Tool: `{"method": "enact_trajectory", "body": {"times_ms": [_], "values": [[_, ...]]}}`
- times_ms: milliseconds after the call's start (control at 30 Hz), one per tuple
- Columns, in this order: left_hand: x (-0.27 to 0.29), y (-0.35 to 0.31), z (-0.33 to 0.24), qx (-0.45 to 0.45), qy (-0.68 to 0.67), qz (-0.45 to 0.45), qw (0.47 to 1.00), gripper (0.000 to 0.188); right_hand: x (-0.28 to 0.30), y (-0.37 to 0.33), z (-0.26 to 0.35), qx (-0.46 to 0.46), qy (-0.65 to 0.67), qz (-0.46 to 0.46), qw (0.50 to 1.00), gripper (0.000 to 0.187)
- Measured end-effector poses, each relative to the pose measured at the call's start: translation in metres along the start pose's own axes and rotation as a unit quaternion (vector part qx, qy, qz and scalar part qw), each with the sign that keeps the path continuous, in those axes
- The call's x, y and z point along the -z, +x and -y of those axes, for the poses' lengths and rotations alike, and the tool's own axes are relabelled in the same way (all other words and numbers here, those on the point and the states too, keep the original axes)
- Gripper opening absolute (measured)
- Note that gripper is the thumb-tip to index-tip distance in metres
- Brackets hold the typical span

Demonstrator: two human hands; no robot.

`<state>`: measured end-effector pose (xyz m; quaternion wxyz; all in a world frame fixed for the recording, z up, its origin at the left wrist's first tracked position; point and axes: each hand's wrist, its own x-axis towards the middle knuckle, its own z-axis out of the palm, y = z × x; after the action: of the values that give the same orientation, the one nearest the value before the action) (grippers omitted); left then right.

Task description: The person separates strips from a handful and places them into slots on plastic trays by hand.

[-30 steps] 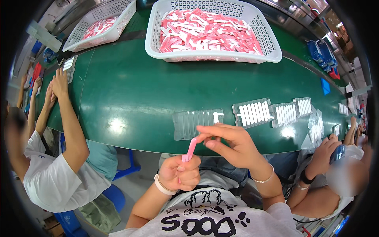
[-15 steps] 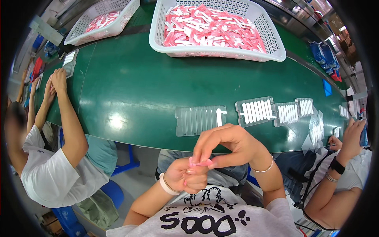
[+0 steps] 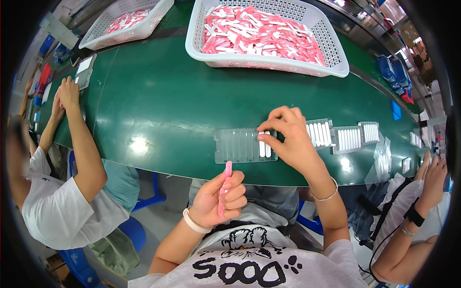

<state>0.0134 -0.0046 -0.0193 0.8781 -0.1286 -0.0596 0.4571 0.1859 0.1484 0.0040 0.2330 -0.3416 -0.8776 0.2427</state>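
My left hand is closed around a slim pink piece that stands nearly upright, its ends showing above and below the fingers. A transparent slotted tray lies on the green table just beyond it. Two white sticks sit side by side in the tray's right-hand slots; the slots further left hold nothing. My right hand reaches over the tray's right end, thumb and forefinger pinching the left one of those sticks near its upper end. Its other fingers are bent above the tray.
Several trays with white sticks stand to the right, near transparent plastic sheets. Beyond lies a white basket of pink and white pieces; another basket is far left. Co-workers sit on both sides, one with hands by trays.
My right hand has left my left hand and moved out to the tray, where a second white stick now lies. My left hand has shifted slightly left, and its pink piece now points upward.
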Motion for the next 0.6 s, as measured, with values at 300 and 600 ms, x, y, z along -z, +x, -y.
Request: {"method": "enact_trajectory", "body": {"times_ms": [300, 600], "values": [[0.004, 0.002, 0.004, 0.071, 0.001, 0.019, 0.997, 0.044, 0.012, 0.002, 0.040, -0.016, 0.280, 0.086, 0.956, 0.022], [-0.018, 0.005, 0.003, -0.030, 0.091, -0.144, 0.985, 0.042, -0.003, -0.008, 0.022, 0.025, 0.071, -0.114, 0.991, 0.009]]}}
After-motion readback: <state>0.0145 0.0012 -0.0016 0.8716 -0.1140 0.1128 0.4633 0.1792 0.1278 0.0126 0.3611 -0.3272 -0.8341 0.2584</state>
